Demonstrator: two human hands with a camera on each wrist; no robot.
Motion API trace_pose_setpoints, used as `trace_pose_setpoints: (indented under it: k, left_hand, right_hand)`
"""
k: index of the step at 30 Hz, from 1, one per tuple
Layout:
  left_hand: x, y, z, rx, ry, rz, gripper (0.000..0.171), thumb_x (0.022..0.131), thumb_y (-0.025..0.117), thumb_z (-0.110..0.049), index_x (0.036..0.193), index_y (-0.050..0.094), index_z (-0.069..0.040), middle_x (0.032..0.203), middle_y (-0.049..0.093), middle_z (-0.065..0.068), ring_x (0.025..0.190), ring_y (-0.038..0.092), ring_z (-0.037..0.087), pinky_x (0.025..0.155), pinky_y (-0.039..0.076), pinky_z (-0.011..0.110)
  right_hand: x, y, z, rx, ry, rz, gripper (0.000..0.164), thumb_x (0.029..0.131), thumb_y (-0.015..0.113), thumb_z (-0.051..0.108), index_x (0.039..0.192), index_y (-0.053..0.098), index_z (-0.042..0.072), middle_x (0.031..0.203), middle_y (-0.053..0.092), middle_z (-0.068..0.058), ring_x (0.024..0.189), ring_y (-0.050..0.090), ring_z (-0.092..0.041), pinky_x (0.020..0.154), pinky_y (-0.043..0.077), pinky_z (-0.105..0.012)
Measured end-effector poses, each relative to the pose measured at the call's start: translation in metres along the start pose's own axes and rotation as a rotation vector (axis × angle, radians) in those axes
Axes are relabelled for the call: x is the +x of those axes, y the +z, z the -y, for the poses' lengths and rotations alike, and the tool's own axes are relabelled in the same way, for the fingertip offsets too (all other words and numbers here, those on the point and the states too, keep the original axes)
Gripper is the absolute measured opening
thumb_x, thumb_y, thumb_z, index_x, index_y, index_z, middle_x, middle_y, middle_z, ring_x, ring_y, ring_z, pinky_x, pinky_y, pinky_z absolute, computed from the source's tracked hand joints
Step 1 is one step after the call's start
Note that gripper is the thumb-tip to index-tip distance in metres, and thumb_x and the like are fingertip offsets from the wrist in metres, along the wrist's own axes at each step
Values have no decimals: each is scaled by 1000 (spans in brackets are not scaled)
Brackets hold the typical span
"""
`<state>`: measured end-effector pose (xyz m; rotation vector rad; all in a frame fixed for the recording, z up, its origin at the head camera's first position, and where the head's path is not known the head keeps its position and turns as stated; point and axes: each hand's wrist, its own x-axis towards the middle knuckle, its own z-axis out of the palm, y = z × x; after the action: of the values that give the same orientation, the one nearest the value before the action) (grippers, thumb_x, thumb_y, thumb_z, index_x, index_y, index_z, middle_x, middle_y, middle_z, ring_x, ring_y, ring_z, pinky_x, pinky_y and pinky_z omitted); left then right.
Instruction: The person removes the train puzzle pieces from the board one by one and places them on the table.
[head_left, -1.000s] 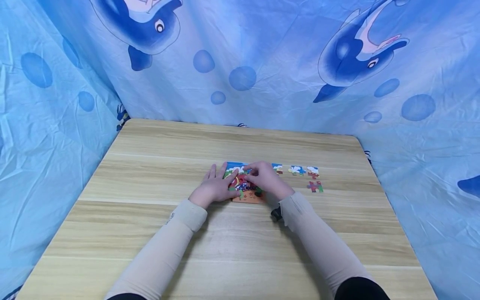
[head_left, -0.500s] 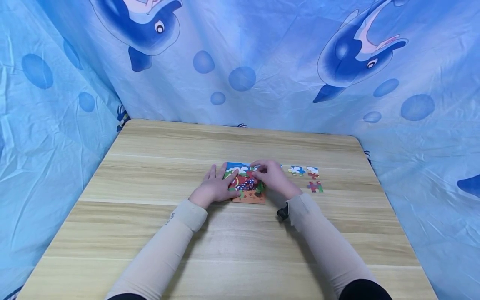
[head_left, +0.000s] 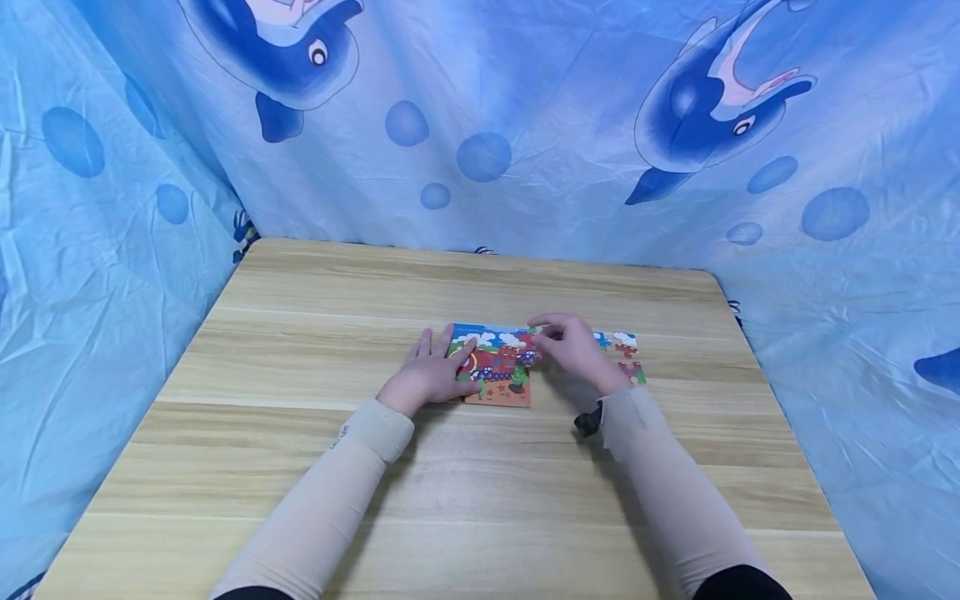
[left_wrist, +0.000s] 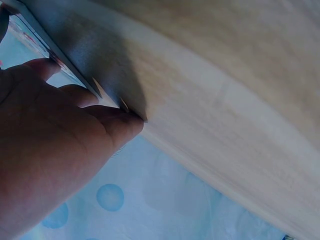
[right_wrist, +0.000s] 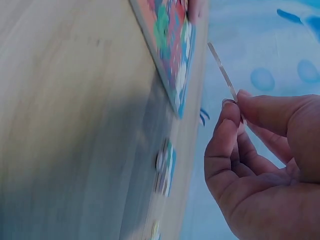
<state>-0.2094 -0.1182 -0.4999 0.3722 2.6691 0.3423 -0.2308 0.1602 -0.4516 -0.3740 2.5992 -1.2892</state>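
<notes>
A colourful jigsaw puzzle [head_left: 498, 393] with a red train picture lies flat on the wooden table. My left hand [head_left: 426, 380], fingers spread straight, rests along the puzzle's left side, its fingertips overlapping the picture. Just right of the puzzle, my right hand [head_left: 573, 346] pinches a puzzle piece [right_wrist: 221, 67] between thumb and fingertips. That piece appears edge-on as a thin strip in the right wrist view, raised above the table. In the head view it overlaps the puzzle's upper right part.
Several loose pieces lie to the right, among them a white-and-red piece [head_left: 626, 341] and a red-and-green piece [head_left: 636, 372]; my right hand partly covers others. Around the wooden table [head_left: 480, 500] hangs a blue dolphin-print curtain [head_left: 555, 200].
My right hand has moved rightward from over the puzzle to its right edge, with the pinched piece, uncovering more of the picture. My left hand has stayed in place.
</notes>
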Motion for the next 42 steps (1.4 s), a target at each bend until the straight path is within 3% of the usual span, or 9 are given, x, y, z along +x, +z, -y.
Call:
trace_pose_setpoints:
  k: [9, 16, 22, 26, 32, 42]
  left_hand:
    - [-2, -1, -1, -14, 3, -3, 91, 91, 49, -78, 163, 7, -41, 167, -18, 8, 147, -20, 46, 118, -1, 60]
    - [0, 0, 0, 1, 7, 0, 91, 90, 49, -79, 162, 6, -42, 167, -19, 8, 147, -20, 46, 118, -1, 60]
    - [2, 1, 1, 5, 13, -1, 92, 90, 48, -79, 163, 7, -42, 167, -18, 8, 147, -19, 47, 118, -2, 60]
    - [1, 0, 0, -1, 10, 5, 92, 90, 48, -78, 163, 7, -40, 167, -18, 8, 147, -20, 47, 118, -2, 59]
    - [-6, -6, -4, -16, -1, 12, 92, 91, 51, -76, 163, 8, -39, 167, -19, 9, 147, -21, 46, 118, -2, 60]
    - [-6, -6, -5, -23, 7, 9, 92, 91, 51, -76, 163, 8, -39, 167, -19, 8, 147, -20, 47, 118, -2, 61]
  right_hand:
    - [-10, -23, -18, -46, 51, -32, 32, 100, 68, 18, 132, 69, 16, 99, 68, -5, 83, 63, -26, 67, 53, -41]
    - [-20, -43, -34, -60, 63, -42, 31, 101, 68, 17, 131, 69, 12, 97, 69, -8, 81, 62, -27, 66, 51, -39]
    - [-31, -63, -49, -84, 140, -3, 32, 102, 67, 21, 133, 69, 14, 87, 64, -12, 60, 52, -25, 49, 45, -35]
    - [-35, -72, -54, -79, 194, 37, 32, 102, 67, 20, 132, 67, 9, 87, 66, -12, 64, 57, -29, 53, 48, -37]
    - [-35, -76, -60, -85, 258, 48, 23, 99, 70, 18, 115, 69, 1, 93, 69, -11, 78, 61, -26, 66, 51, -38]
    - [-34, -70, -61, -201, 267, -16, 14, 95, 75, 19, 96, 78, 5, 80, 68, -5, 66, 56, -21, 60, 48, -35]
